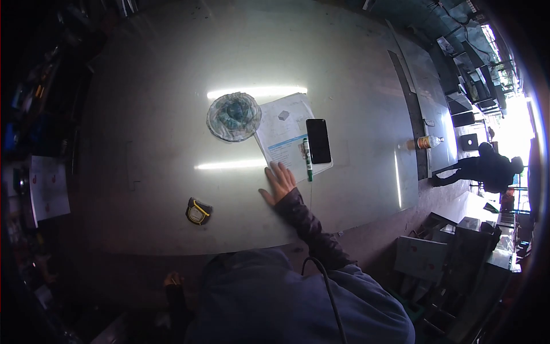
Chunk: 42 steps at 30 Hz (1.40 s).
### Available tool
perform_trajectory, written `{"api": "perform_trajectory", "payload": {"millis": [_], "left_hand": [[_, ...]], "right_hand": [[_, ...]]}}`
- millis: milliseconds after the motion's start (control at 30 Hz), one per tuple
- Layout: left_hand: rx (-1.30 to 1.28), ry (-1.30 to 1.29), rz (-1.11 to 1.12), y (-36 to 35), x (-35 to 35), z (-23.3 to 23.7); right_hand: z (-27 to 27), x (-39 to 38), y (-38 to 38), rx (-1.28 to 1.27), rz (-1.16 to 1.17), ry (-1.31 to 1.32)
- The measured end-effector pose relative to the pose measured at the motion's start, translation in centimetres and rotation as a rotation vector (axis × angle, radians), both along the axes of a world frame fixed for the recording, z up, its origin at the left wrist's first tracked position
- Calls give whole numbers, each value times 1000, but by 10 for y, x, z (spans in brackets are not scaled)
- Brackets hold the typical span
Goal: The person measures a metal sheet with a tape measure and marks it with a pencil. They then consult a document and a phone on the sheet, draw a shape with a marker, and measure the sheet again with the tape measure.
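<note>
My right hand (279,182) lies palm down with fingers spread on the metal table (143,103), its fingertips at the lower edge of some printed papers (281,129). A green marker (309,160) and a black smartphone (318,141) rest on the papers. Beside them sits a round, crumpled cloth-like bundle (234,117), grey and bluish. A black and yellow tape measure (198,211) is to the left of my right hand. Low at the left, off the table edge, my left hand (173,280) hangs small and dim with fingers curled; what it holds, if anything, I cannot make out.
A plastic bottle (429,142) lies on its side at the table's right part. Beyond it a person (487,167) in dark clothes stands near a bright opening. Grey boxes or cabinets (421,258) are at the lower right. A white panel (50,188) stands at the left.
</note>
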<state>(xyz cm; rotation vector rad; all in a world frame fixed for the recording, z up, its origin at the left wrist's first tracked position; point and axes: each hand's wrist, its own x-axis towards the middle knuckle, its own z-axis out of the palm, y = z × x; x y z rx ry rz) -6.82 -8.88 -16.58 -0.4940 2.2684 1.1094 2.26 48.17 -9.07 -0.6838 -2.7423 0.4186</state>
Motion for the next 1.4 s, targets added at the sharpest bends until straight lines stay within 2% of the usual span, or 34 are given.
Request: {"api": "perform_trajectory", "payload": {"millis": [33, 133, 433, 567, 667, 733, 800, 867, 900, 967, 1000, 1067, 1100, 1167, 1233, 1300, 1367, 1400], "left_hand": [[14, 4, 20, -4, 0, -1], [-85, -2, -55, -5, 1, 4], [-26, -35, -143, 9, -6, -2], [130, 8, -38, 19, 2, -9], [-27, -30, -80, 8, 5, -35], [193, -86, 119, -8, 13, -50], [4, -24, -31, -6, 22, -44], [205, -87, 462, 7, 27, -25], [192, -71, 490, 2, 34, -22], [-75, -18, 0, -8, 45, -28], [-80, -13, 22, -18, 46, -35], [599, -192, 469, -53, 54, -53], [598, -174, 492, -50, 59, -51], [156, 127, 398, -21, 61, -39], [162, 302, 420, 7, 49, 0], [142, 308, 512, 34, 25, 42], [123, 370, 401, 49, 4, 59], [203, 445, 339, 60, -4, 64]], "right_hand": [[-5, 0, -3, -124, 34, 0], [-13, -2, -3, -97, 40, -9], [-11, -16, -10, -101, 47, -104], [-11, -29, -18, -129, 53, -78], [-10, -36, -25, -157, 23, -59], [-7, -41, -27, -158, 40, -9], [-4, -50, -31, -145, 60, 87], [1, -60, -38, -186, 108, 123], [10, -66, -43, -161, 147, 155], [21, -77, -60, -205, 225, 153], [26, -82, -67, -229, 280, 146], [34, -90, -85, -349, 403, 125], [36, -92, -96, -375, 433, 56], [36, -96, -123, -422, 489, -79], [39, -103, -146, -365, 518, -154], [27, -112, -159, -292, 505, -258], [17, -119, -165, -305, 556, -235], [23, -123, -166, -310, 598, -247]]}}
